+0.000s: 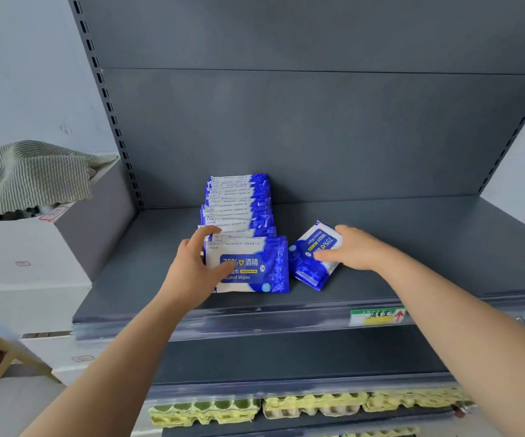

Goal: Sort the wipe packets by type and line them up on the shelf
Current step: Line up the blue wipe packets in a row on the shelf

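Operator: Where are my hands?

Helper: Both are on the gray shelf (412, 241). Your left hand (198, 266) holds the front packet (254, 269). Your thumb lies on its blue face and your fingers curl over the top. Your right hand (355, 250) holds the loose packets (310, 266), with the thumb on the face and the fingers bent over the top edge.

Operator: How many packets are there?

Helper: There is one row of wipe packets (239, 209). It runs from the back of the shelf toward the front edge, a little left of the middle. I count about twelve standing one behind the other, but the ones at the back are too close together for me to be sure. All are blue and white, and the front packet says "Alcohol Wipes". It stands near the front edge.

Operator: And under my right hand?

Helper: The loose packets are a small pile, tipped over to one side, just beside the right end of the front packet. I see at least two edges in it. I cannot tell the full count. They are blue and white like the row.

Operator: What else is around?

Helper: One label (377, 316) sits on the front edge of the shelf, toward the right. Three piles of egg trays (311, 405) lie on the shelf below. White boxes (18, 247) stand to the left of the shelf, and one striped cloth (31, 175) lies on top of them.
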`<move>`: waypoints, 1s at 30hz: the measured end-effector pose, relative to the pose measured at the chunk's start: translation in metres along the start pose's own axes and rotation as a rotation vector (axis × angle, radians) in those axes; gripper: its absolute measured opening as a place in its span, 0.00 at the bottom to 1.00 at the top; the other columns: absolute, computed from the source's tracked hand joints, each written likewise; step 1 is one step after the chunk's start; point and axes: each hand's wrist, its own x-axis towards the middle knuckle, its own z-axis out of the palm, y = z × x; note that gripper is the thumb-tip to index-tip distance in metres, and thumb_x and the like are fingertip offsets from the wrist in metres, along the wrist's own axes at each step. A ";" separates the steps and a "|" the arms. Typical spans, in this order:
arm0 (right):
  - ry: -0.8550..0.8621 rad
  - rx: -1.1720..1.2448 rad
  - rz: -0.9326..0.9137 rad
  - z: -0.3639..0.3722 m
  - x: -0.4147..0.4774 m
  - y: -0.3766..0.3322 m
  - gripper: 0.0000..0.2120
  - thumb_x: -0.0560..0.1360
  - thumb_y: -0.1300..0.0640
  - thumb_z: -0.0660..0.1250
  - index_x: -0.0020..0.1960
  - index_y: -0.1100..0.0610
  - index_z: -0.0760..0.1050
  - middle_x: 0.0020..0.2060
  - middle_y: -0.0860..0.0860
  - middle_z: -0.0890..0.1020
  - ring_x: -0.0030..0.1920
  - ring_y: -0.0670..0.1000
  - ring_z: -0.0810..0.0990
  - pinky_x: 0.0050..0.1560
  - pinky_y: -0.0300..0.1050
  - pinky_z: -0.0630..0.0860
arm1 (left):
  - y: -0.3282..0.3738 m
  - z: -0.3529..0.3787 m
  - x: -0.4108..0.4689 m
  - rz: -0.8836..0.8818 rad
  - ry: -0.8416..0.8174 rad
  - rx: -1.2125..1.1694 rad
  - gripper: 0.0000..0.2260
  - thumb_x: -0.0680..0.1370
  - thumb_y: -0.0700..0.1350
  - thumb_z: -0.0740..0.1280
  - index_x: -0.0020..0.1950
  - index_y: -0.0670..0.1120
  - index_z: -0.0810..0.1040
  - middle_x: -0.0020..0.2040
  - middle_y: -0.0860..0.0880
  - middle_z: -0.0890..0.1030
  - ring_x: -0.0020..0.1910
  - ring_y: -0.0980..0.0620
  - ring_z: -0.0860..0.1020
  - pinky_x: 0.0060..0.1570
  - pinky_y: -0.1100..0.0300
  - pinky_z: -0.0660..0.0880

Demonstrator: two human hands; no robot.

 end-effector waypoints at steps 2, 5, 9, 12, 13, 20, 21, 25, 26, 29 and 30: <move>0.012 0.123 -0.003 0.002 0.000 0.005 0.25 0.63 0.41 0.76 0.51 0.54 0.72 0.48 0.49 0.79 0.48 0.51 0.78 0.46 0.47 0.76 | -0.003 0.001 0.001 0.009 -0.001 -0.012 0.23 0.73 0.48 0.74 0.60 0.63 0.65 0.60 0.50 0.71 0.49 0.57 0.78 0.30 0.62 0.79; 0.043 0.248 -0.027 0.002 -0.001 0.004 0.29 0.56 0.46 0.80 0.50 0.55 0.74 0.46 0.49 0.81 0.45 0.49 0.81 0.45 0.47 0.78 | -0.005 0.002 0.001 0.007 0.026 -0.019 0.24 0.72 0.46 0.74 0.60 0.61 0.65 0.59 0.49 0.73 0.47 0.58 0.78 0.32 0.60 0.80; 0.152 0.560 -0.107 -0.017 -0.009 0.009 0.28 0.59 0.67 0.78 0.55 0.54 0.73 0.46 0.54 0.83 0.48 0.55 0.83 0.49 0.54 0.81 | -0.005 0.004 0.002 -0.008 0.055 -0.030 0.26 0.72 0.46 0.74 0.64 0.58 0.65 0.60 0.49 0.72 0.47 0.58 0.77 0.33 0.58 0.80; 0.129 0.721 -0.209 -0.045 -0.025 0.008 0.38 0.64 0.74 0.74 0.66 0.49 0.67 0.51 0.53 0.82 0.46 0.50 0.82 0.48 0.48 0.80 | -0.005 0.005 0.002 0.011 0.059 -0.076 0.29 0.72 0.44 0.75 0.64 0.58 0.61 0.58 0.50 0.73 0.49 0.54 0.79 0.32 0.58 0.79; 0.107 0.755 -0.244 -0.051 -0.031 0.005 0.43 0.64 0.75 0.73 0.70 0.46 0.63 0.52 0.51 0.82 0.46 0.49 0.82 0.48 0.46 0.79 | -0.005 0.005 0.002 0.026 0.071 -0.082 0.29 0.71 0.44 0.75 0.62 0.59 0.60 0.58 0.50 0.73 0.49 0.53 0.79 0.33 0.56 0.80; -0.071 0.710 -0.351 -0.031 -0.037 -0.041 0.54 0.67 0.76 0.71 0.77 0.42 0.45 0.49 0.51 0.83 0.45 0.47 0.84 0.45 0.45 0.81 | -0.001 0.006 -0.005 0.048 0.098 0.005 0.09 0.73 0.47 0.74 0.45 0.55 0.74 0.58 0.53 0.70 0.47 0.55 0.77 0.33 0.63 0.77; -0.092 0.700 -0.362 -0.027 -0.036 -0.047 0.53 0.68 0.76 0.70 0.77 0.42 0.44 0.49 0.51 0.83 0.44 0.47 0.84 0.45 0.45 0.81 | 0.000 0.005 -0.006 0.056 0.092 0.000 0.07 0.73 0.47 0.73 0.45 0.55 0.76 0.58 0.52 0.71 0.45 0.56 0.76 0.32 0.68 0.75; -0.136 0.628 -0.440 -0.007 -0.031 -0.069 0.42 0.69 0.77 0.68 0.73 0.49 0.58 0.53 0.56 0.82 0.46 0.48 0.83 0.49 0.46 0.80 | 0.003 -0.003 -0.007 -0.016 0.017 -0.170 0.02 0.76 0.49 0.69 0.48 0.54 0.80 0.58 0.51 0.74 0.47 0.55 0.80 0.32 0.70 0.76; -0.130 0.596 -0.460 -0.004 -0.029 -0.074 0.34 0.69 0.77 0.68 0.68 0.52 0.65 0.55 0.56 0.81 0.47 0.48 0.83 0.51 0.47 0.80 | 0.004 -0.004 -0.007 -0.053 0.003 -0.228 0.04 0.76 0.51 0.69 0.49 0.54 0.80 0.58 0.51 0.75 0.48 0.54 0.81 0.34 0.67 0.77; -0.104 0.544 -0.458 0.004 -0.025 -0.082 0.20 0.69 0.73 0.71 0.55 0.54 0.73 0.51 0.52 0.82 0.47 0.47 0.83 0.51 0.46 0.81 | 0.007 -0.007 -0.006 -0.126 -0.041 -0.317 0.06 0.76 0.54 0.69 0.49 0.54 0.81 0.58 0.47 0.79 0.48 0.51 0.83 0.41 0.59 0.81; -0.098 0.544 -0.454 0.005 -0.024 -0.083 0.19 0.70 0.71 0.71 0.54 0.54 0.74 0.49 0.50 0.82 0.47 0.46 0.82 0.49 0.43 0.81 | 0.007 -0.008 -0.006 -0.135 -0.054 -0.335 0.06 0.75 0.54 0.69 0.49 0.54 0.81 0.57 0.47 0.80 0.49 0.50 0.83 0.43 0.58 0.81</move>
